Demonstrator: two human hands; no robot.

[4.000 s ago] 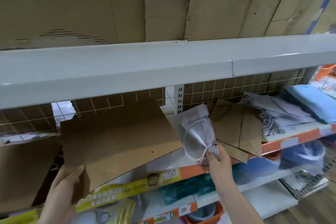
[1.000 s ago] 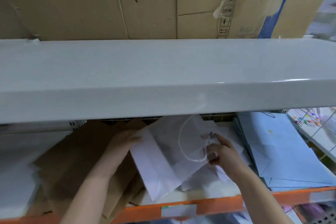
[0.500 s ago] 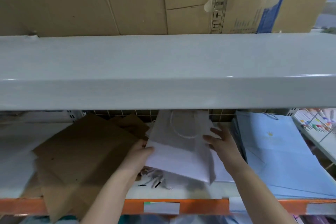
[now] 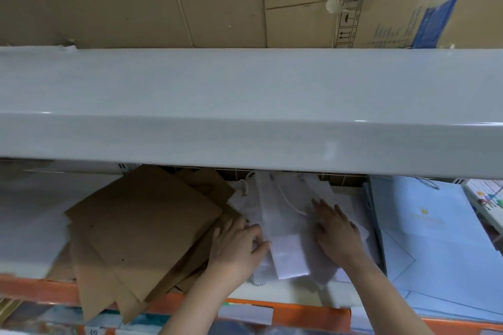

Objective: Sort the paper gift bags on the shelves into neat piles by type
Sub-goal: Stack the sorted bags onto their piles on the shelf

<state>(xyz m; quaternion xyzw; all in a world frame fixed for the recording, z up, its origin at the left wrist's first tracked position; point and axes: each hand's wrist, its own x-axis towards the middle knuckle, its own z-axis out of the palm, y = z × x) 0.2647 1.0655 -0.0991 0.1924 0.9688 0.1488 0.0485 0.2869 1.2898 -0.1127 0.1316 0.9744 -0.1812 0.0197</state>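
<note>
A loose stack of flat white paper gift bags with cord handles (image 4: 283, 226) is lying at centre frame on the white shelf with an orange front rail (image 4: 272, 292), its long axis running from the front edge back toward the wire grid. The left hand (image 4: 236, 242) is gripping the stack's left edge, thumb on top; the right hand (image 4: 336, 228) is pressing flat, fingers straight, on its right side — the bags lying between both, equally near. Skewed brown kraft paper bags (image 4: 141, 228) are sprawling lower left; pale blue paper gift bags (image 4: 424, 239) are sitting right.

light: dim, soft, even | glare: faint on upper shelf (image 4: 245, 139) lip | blur: mild motion | edges: wide-angle bowing
</note>
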